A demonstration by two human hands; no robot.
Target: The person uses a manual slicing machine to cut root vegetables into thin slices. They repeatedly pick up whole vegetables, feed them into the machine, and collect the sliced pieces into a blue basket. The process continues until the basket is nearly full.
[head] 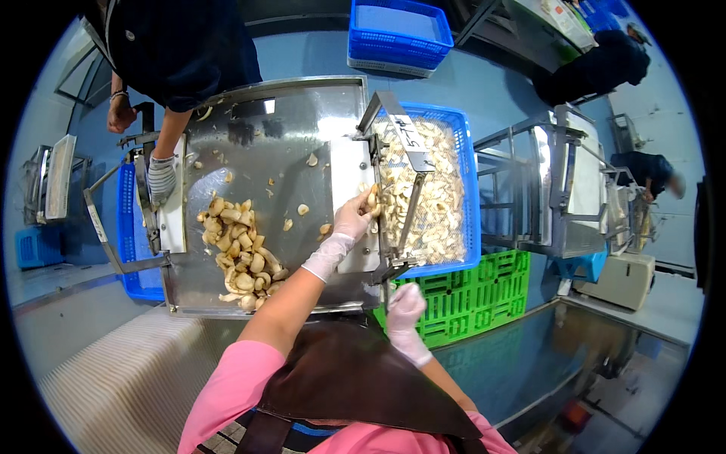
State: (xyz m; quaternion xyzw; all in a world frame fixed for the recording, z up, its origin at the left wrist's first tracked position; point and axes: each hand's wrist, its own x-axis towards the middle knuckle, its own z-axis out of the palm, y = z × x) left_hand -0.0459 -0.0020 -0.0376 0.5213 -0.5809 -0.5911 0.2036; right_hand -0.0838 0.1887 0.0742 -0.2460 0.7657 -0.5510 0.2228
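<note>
My left hand (353,218), in a thin translucent glove, pinches a mushroom piece (372,200) at the blade-side edge of a white cutting board (349,164). Beside that edge stands a metal lever cutter (409,144) with a bent frame that bears writing. My right hand (406,306), gloved too and slightly blurred, is curled into a fist near the cutter's front end; whether it encloses a handle is hidden. A heap of pale brown mushrooms (241,249) lies on the steel tray table (289,142), left of my left forearm. Sliced mushrooms (434,198) fill a blue basket (475,227) beyond the blade.
Across the table, a co-worker's hand in a striped glove (161,180) rests on another white board (177,227) by a second cutter. A blue crate (127,261) stands beneath it. Green plastic pallet (482,301) is at right; stacked blue baskets (397,42) stand behind. Other people work farther right.
</note>
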